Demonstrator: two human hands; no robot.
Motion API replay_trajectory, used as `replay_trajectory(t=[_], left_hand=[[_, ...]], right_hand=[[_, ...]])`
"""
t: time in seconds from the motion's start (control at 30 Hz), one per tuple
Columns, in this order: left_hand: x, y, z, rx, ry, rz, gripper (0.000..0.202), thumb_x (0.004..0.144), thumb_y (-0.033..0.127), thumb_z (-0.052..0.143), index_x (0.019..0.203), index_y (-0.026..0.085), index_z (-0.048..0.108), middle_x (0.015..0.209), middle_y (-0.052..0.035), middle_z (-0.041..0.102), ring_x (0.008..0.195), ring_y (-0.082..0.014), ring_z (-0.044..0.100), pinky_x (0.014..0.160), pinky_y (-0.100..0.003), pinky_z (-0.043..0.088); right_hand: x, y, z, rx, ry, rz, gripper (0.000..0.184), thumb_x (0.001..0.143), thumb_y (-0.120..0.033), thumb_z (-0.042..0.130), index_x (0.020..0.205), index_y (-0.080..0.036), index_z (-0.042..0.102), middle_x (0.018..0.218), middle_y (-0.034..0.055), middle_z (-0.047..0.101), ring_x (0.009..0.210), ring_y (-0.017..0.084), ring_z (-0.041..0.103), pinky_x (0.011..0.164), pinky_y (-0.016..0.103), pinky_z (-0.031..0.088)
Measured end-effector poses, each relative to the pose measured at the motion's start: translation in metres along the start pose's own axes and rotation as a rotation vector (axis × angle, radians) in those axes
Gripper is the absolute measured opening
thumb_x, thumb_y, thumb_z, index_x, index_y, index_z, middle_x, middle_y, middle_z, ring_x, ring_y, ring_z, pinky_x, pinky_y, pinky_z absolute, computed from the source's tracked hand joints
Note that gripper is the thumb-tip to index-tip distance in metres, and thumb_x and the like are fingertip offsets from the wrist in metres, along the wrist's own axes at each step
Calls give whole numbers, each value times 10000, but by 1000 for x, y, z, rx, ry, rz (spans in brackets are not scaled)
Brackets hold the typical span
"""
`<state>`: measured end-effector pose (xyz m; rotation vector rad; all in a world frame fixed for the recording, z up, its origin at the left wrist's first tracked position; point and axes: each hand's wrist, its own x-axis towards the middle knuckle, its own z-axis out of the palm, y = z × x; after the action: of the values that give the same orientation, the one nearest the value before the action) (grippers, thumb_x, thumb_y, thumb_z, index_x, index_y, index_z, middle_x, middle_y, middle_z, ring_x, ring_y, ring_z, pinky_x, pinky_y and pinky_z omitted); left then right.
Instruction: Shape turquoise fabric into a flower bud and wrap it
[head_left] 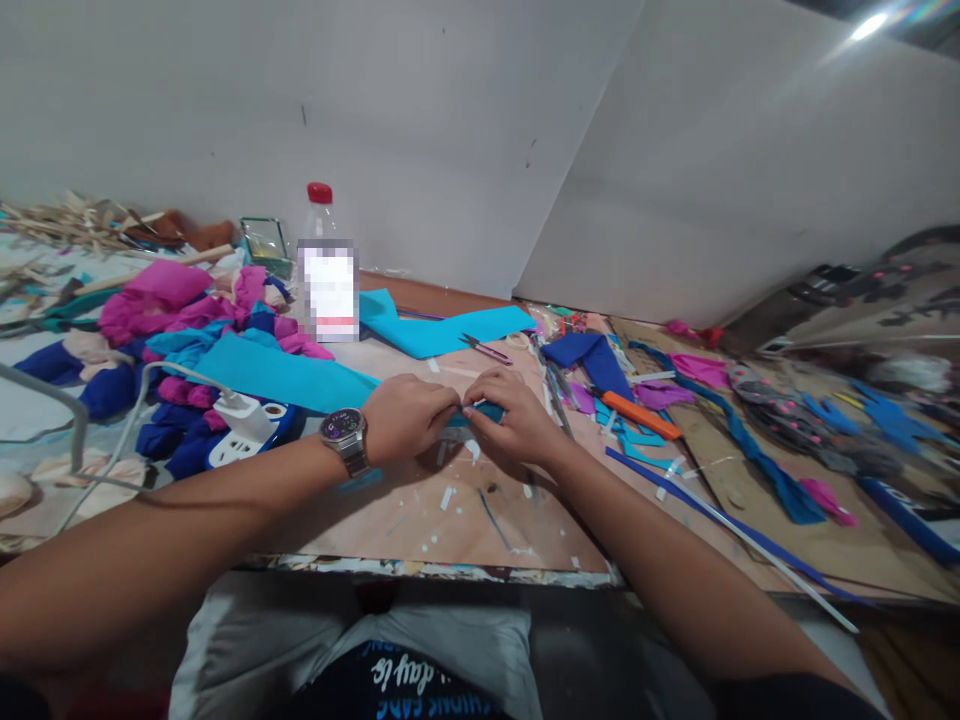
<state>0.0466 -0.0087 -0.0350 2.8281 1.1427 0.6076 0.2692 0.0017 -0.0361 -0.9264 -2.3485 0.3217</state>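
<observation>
My left hand point(416, 415), with a watch point(345, 435) on its wrist, is closed over the middle of the work board point(420, 525). My right hand point(514, 415) meets it fingertip to fingertip, its fingers curled around a small blue strip of material point(491, 411). A little of the same blue shows under the left fingertips, which pinch its other end; most of it is hidden by the fingers. A long light-blue strip point(292, 376) lies just left of my left hand. Beyond the hands rest small thread snips point(487, 349).
A red-capped bottle point(330, 285) stands behind. To the left are a power strip point(244, 440) with a plug and a heap of pink and blue fabric pieces point(176, 300). An orange box cutter point(641, 415), scraps and a white stick point(772, 550) lie to the right.
</observation>
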Motion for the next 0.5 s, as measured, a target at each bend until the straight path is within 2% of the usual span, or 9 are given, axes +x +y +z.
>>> replay_trajectory(t=[0.2,0.37,0.5], left_hand=[[-1,-1,2,21,-31,-21,282,1009,307,439,981,204,700,884,-51,759,774,-214,674,708,-343,405],[-1,-3,1,82,-32,-117,324,988,348,430,928,205,714,828,-82,745,726,-229,660,663,-338,380],[-1,-3,0,87,-30,-125,318,983,348,424,927,215,708,827,-74,747,722,-228,662,636,-335,351]], right_hand=[[0,1,1,-36,-27,-11,59,895,-222,622,892,-222,681,916,53,739,975,240,621,943,444,427],[0,9,2,-18,6,-32,61,891,-241,622,872,-216,675,909,58,734,940,235,615,911,426,445],[0,11,3,-22,28,-23,51,864,-229,633,837,-217,675,873,48,729,919,230,616,905,423,446]])
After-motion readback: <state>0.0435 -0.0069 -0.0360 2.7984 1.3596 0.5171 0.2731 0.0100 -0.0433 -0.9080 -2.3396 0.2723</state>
